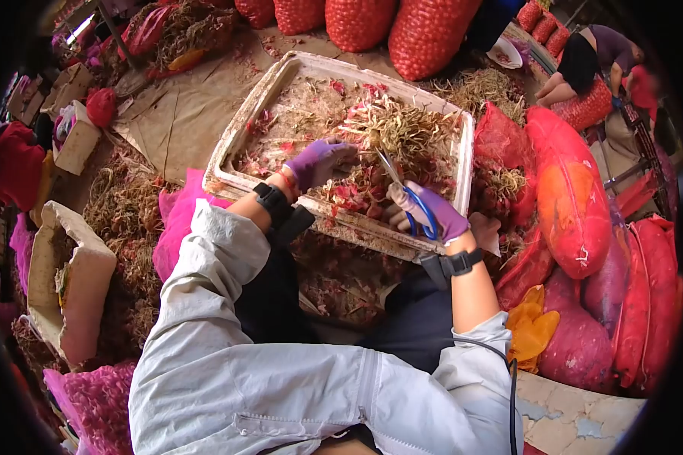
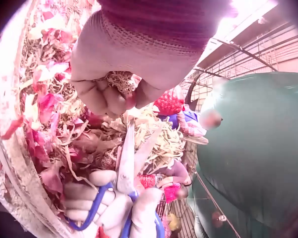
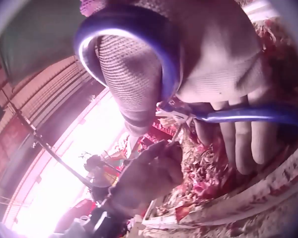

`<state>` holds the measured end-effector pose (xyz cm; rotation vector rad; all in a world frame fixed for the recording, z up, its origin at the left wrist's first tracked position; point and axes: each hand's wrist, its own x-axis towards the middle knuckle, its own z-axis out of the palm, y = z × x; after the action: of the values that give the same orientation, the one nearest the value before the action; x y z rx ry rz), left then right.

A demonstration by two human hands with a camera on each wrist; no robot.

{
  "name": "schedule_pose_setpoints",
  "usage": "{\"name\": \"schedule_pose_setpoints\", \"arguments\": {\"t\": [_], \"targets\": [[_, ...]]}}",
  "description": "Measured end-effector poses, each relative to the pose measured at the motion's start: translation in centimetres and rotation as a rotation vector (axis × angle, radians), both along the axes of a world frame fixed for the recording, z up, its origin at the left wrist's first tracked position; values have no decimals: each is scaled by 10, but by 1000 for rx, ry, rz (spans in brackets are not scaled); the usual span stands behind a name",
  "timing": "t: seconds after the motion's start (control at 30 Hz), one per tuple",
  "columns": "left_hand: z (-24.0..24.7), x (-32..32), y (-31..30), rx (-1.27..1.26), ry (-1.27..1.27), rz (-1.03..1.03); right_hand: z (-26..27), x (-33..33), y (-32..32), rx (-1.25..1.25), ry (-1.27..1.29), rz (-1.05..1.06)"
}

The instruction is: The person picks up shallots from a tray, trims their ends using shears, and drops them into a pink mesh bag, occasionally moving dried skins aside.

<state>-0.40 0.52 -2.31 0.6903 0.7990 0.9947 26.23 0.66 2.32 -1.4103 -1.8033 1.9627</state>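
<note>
My left hand (image 1: 319,163), in a purple and pale glove, is over the left-middle of a white foam tray (image 1: 467,159). In the left wrist view its fingertips pinch a small onion bulb (image 2: 114,100) with wiry roots. My right hand (image 1: 452,220), gloved alike, grips blue-handled scissors (image 1: 426,212) at the tray's right front. The scissors' blades are parted and point toward the left hand, their tips close below the bulb in the left wrist view. Dry pale stalks (image 1: 402,125) are heaped behind the blades. Loose red onion skins (image 2: 49,106) litter the tray.
Full red mesh bags (image 1: 436,34) stand beyond the tray. Long red sacks (image 1: 573,197) lie at the right, near an orange glove (image 1: 533,326). A broken foam box (image 1: 87,292) and dry stalks (image 1: 121,205) are at the left. Another person (image 1: 611,49) bends at the far right.
</note>
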Motion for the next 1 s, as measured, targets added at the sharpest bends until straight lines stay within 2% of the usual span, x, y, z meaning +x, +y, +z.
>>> {"name": "schedule_pose_setpoints", "arguments": {"t": [0.1, 0.2, 0.27, 0.33, 0.4, 0.47, 0.53, 0.57, 0.6, 0.63, 0.73, 0.8, 0.83, 0.87, 0.93, 0.97, 1.0], "targets": [[1, 1, -7, -12, 11, 71, 33, 6, -21, 15, -4, 40], [8, 9, -11, -19, 13, 102, 39, 5, -24, -105, -70, 114], [12, 12, -15, -6, 29, 112, 17, -2, -17, -19, -17, 42], [11, 15, -16, 27, -128, 22, 18, -13, -12, -29, 19, 10], [9, 18, -19, 32, -160, -2, 28, -23, -9, 149, -98, -2], [10, 17, -23, -106, -248, -35, 30, -29, -11, 179, -120, -49], [3, 13, -23, -72, -316, -87, 25, -29, -12, 165, -27, -166], [3, 18, -25, 23, -279, -42, 3, -19, -5, 88, 67, -127], [5, 22, -28, 117, -243, 5, 2, -17, -7, 87, 66, -127], [12, 22, -30, 129, -150, -33, 2, -15, -8, -11, 144, -90], [11, 29, -34, 215, -175, 54, 4, -17, -14, -208, 355, -98], [8, 30, -30, 265, -153, 76, -4, -31, -13, -326, 711, -395], [6, 30, -30, 312, -131, 101, 0, -35, -10, -121, 835, -275], [4, 32, -30, 359, -109, 126, 4, -38, -11, -122, 833, -276], [6, 42, -30, 413, -83, 145, 14, -45, -13, 313, 596, -425], [6, 50, -32, 507, 68, 193, 21, -49, -13, 206, 645, -539], [7, 59, -35, 601, 220, 239, 18, -49, -11, 210, 648, -546]]}}
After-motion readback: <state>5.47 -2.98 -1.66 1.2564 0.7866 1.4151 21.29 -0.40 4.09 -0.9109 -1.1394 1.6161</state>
